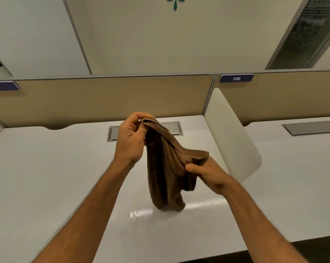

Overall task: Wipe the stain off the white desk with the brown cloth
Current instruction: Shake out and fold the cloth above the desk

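Both hands hold the cloth (166, 168) up above the white bench (46, 177). The left hand (131, 138) is the higher one, its fingers (139, 116) curled over and pinching the cloth's top corner against the thumb. The right hand (207, 173) sits lower and nearer the divider (232, 133), its thumb pressed on top of a bunched edge of the cloth with the other fingers hidden beneath the fabric, so it grips that edge from under. Between the two hands the cloth sags in folds, and its lower end hangs down to the bench, where the tip seems to touch the surface beside a shiny wet-looking streak (141, 213). Whether that streak is the stain cannot be told. Behind the hands a grey cable hatch (114, 132) is set into the bench, and a tan partition (84, 99) carries number tags, one reading 139 (236, 78).
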Motion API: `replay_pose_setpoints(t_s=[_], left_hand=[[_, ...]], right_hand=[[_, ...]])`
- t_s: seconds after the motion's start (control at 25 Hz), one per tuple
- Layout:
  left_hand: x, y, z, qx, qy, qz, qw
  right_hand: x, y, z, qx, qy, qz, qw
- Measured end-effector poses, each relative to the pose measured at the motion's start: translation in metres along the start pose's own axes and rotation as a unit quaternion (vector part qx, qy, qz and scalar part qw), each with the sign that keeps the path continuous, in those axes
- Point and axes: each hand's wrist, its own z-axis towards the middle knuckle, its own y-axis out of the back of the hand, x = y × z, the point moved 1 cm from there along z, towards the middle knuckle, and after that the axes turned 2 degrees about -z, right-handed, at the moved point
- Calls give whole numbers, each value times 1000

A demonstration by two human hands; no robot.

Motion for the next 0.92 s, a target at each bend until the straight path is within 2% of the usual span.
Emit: replay_pose_setpoints(t_s=[0.12,0.16,0.24,0.32,0.36,0.48,0.64,0.76,0.92], left_hand=[[23,9,-1,-71,71,-76,992],[32,7,-4,-66,115,-102,986],[56,-6,-25,35,228,-147,962],[78,-24,-59,166,315,-112,928],[84,-30,-74,205,337,-75,916],[91,-38,-94,227,336,-37,913],[79,-36,-86,203,316,-142,916],[70,-34,-78,183,320,-229,901],[67,-27,-73,140,319,-250,903]], right_hand=[[33,8,8,-24,78,73,994],[47,7,11,-19,103,85,991],[71,2,16,-11,136,84,987],[89,1,23,-12,147,76,986],[97,2,25,-23,146,72,986],[114,14,28,-54,130,68,988],[105,30,29,-46,113,136,983],[59,24,27,-33,56,173,983],[-18,-1,15,-4,-32,274,961]])
